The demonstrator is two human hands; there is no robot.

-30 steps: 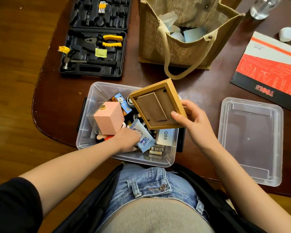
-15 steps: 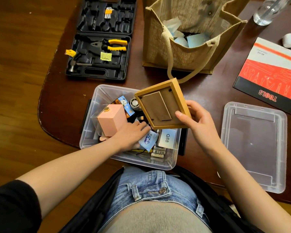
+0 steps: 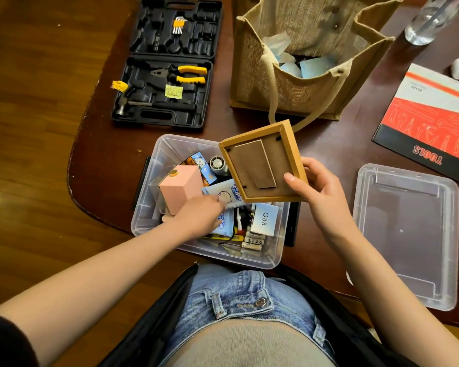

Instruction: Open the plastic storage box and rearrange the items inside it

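We are mid-rearranging: our right hand [image 3: 322,189] grasps the wooden frame [image 3: 263,162] above the open storage box [image 3: 154,223], back facing us, its long axis running 11 to 5 o'clock. Our left hand [image 3: 199,215] pinches a tissue packet [image 3: 225,193]. Next, we judge, comes clearing a flat slot.

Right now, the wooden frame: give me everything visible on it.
The wooden frame is a small square picture frame with a light, yellowish wood border, seen from the back. A brown backing board fills it, with a fold-out stand flat against it and small dark clips at the edges. It is tilted, lifted above the clear storage box, gripped at its lower right corner by the right hand. Its front is hidden.
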